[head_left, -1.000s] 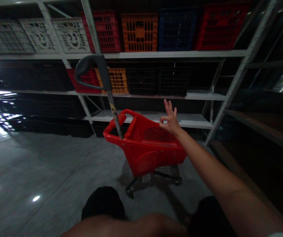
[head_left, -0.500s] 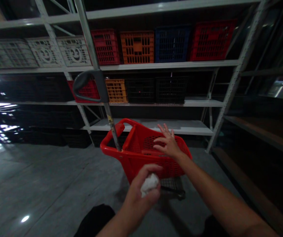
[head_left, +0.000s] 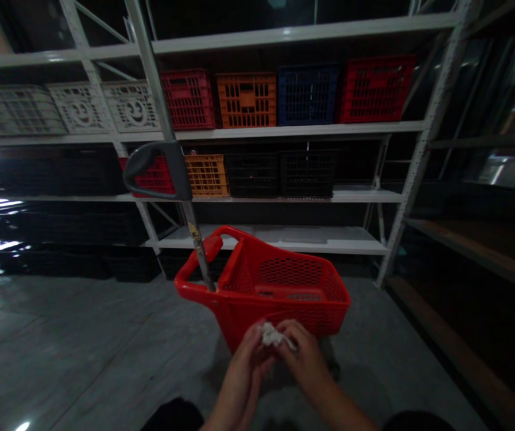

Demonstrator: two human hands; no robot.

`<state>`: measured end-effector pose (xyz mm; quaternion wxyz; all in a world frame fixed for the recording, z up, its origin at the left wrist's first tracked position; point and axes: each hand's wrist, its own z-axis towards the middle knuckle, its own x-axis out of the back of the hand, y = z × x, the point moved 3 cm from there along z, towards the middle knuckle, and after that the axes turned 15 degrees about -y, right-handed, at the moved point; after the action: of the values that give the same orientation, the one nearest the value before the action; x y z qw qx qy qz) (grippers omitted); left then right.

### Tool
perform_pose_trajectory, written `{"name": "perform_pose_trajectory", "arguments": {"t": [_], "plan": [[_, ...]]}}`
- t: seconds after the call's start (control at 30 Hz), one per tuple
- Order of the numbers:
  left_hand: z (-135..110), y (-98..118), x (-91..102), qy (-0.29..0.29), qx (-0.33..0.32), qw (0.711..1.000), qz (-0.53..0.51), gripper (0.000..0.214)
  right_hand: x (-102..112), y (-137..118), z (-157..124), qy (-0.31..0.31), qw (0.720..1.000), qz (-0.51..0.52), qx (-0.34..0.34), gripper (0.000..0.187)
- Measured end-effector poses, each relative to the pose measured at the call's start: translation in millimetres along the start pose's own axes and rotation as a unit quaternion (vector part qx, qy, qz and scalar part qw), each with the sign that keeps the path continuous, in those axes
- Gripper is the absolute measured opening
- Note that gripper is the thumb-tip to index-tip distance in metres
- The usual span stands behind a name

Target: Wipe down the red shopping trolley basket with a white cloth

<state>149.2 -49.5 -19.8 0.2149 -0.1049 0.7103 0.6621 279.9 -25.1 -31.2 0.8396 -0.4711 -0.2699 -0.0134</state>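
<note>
My left hand and my right hand meet low in the view, close in front of a red plastic shopping trolley basket. Both hands pinch a small crumpled white tissue, which is partly hidden by my fingers. The hands overlap the basket's near lower side, and I cannot tell if they touch it. A long grey pole rises from the basket's left end to a dark curved handle.
Grey metal shelving stands ahead, holding plastic crates in white, red, orange, blue and black. The lowest shelf board is behind the basket. A polished grey floor spreads left; dark wooden shelves stand right.
My right hand has left the basket's far side and come back to the tissue, joining my left hand. The shelves and basket sit lower in the view than before.
</note>
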Motion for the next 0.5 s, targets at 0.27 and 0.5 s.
{"name": "perform_pose_trajectory", "arguments": {"t": [0.27, 0.5], "plan": [[46, 103, 101.9, 0.264, -0.271, 0.630, 0.678, 0.058, 14, 64, 70, 0.030, 0.984, -0.175, -0.030, 0.039], [71, 97, 111.0, 0.262, -0.170, 0.468, 0.827, 0.041, -92, 47, 129, -0.042, 0.976, -0.193, 0.088, 0.050]]}}
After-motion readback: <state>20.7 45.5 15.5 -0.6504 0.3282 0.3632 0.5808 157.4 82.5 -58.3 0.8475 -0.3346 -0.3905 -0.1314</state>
